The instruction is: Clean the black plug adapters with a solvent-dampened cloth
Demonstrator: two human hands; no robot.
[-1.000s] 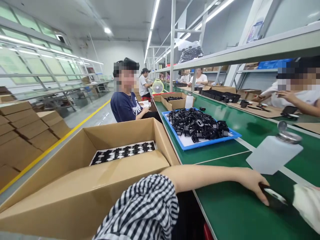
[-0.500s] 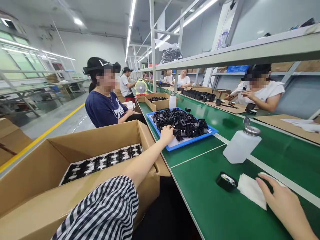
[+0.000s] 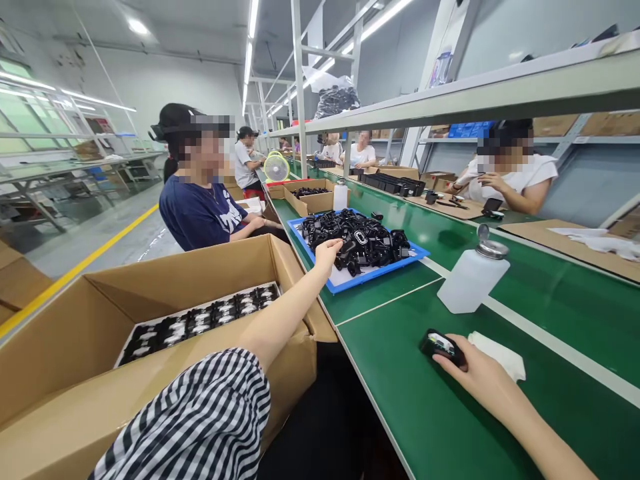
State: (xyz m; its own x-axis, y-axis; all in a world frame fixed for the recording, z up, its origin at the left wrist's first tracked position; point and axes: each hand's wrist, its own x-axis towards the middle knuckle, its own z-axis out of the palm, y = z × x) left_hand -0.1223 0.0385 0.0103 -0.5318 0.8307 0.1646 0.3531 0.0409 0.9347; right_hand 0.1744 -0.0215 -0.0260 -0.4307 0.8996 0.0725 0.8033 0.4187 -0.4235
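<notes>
A large cardboard box point(image 3: 125, 400) is standing open at the person's left side, just off the edge of the green tabletop point(image 3: 450, 427). Its flaps are folding outward, so the rows of packed black parts point(image 3: 200, 321) inside are lying exposed within arm's reach. Beyond it, a co-worker in a dark blue shirt point(image 3: 200, 213) is sitting at the same line.

The left arm, in a striped sleeve point(image 3: 200, 427), is stretching over the box corner, and the left hand point(image 3: 327, 253) is curling down onto the near edge of a pile of loose black parts point(image 3: 363, 240). Whether its fingers are already pinching one I cannot tell, since the palm is covering them. The blue tray point(image 3: 385, 271) is holding that pile, its raised rim stopping the pieces from scattering across the tabletop.

Nearer and to the right, a small black part point(image 3: 436, 343) is lying flat on the tabletop, pale face up. The right hand point(image 3: 475, 377) is closing its fingers around the part's near end and steadying it there. A white cloth point(image 3: 503, 358) is lying crumpled just behind that hand, touching it, and a white dispenser bottle point(image 3: 473, 283) is standing upright a little beyond, both close by the working hand. Across the tabletop, another person point(image 3: 520, 180) is sitting over their own work.
</notes>
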